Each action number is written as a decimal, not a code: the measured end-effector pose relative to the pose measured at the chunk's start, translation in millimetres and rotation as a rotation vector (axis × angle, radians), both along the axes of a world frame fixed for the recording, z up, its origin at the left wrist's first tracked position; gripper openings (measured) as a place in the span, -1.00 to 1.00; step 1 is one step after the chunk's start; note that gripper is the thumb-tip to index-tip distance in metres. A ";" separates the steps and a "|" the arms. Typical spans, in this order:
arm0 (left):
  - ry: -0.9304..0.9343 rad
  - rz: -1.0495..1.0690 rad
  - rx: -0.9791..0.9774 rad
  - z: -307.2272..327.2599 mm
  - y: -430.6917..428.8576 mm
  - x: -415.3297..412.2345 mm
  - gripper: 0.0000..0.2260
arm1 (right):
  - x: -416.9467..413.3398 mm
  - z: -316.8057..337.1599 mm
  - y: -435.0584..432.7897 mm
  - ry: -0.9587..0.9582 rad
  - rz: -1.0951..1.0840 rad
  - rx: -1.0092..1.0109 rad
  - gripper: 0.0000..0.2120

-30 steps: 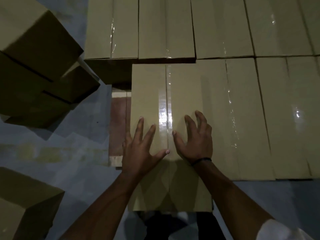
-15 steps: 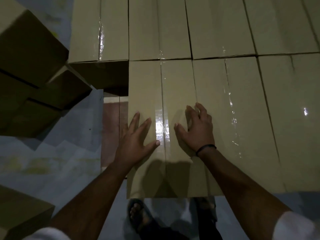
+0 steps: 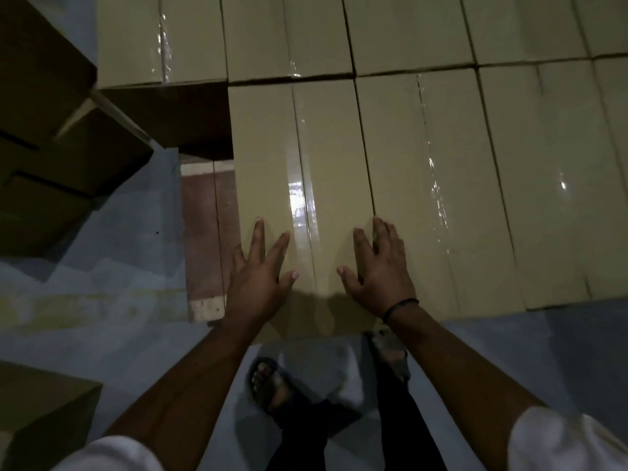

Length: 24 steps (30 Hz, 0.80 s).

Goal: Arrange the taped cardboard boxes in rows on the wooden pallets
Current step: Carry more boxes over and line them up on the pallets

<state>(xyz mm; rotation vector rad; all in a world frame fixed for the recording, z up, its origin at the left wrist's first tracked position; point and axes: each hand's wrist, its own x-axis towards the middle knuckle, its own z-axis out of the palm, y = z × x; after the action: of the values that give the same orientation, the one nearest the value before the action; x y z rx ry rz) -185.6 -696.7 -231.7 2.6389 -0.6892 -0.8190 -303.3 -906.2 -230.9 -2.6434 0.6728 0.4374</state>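
Note:
A long taped cardboard box [image 3: 299,158] lies at the left end of the near row, its far end against the back row of boxes [image 3: 289,32]. My left hand [image 3: 260,273] presses flat on its near left part, fingers spread. My right hand [image 3: 380,270] lies flat on its near right part, at the seam with the neighbouring box [image 3: 424,185]. The box's near end sticks out a little past the row's front edge. A strip of the wooden pallet [image 3: 204,239] shows bare to the left of the box.
Dark stacked boxes [image 3: 51,137] stand at the left, and another box [image 3: 37,416] sits at the bottom left. More taped boxes [image 3: 550,164] fill the row to the right. Grey floor [image 3: 102,294] lies in front, with my sandalled feet [image 3: 272,385] on it.
The box has slid forward under both hands until its far end meets the back row. Its near end now overhangs less.

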 end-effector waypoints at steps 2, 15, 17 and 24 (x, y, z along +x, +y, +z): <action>-0.006 -0.029 0.001 0.9 13.6 -15.4 -0.34 | -18.4 3.1 6.9 0.009 0.020 -0.006 -0.23; 0.077 -0.201 0.128 17.8 47.2 -53.9 -0.17 | -66.2 18.8 21.2 0.206 0.153 -0.011 0.13; 0.075 -0.200 0.140 18.3 47.7 -55.6 -0.15 | -67.9 18.7 19.5 0.224 0.173 -0.003 0.19; 0.041 -0.347 0.258 14.4 53.1 -56.9 0.03 | -69.3 17.1 17.3 0.212 0.182 0.010 0.20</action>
<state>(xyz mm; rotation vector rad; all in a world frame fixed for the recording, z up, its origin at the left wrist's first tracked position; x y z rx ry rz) -242.5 -643.6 -217.3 2.7557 -1.1202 -1.1205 -372.7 -888.9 -213.8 -2.6833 0.4904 0.7786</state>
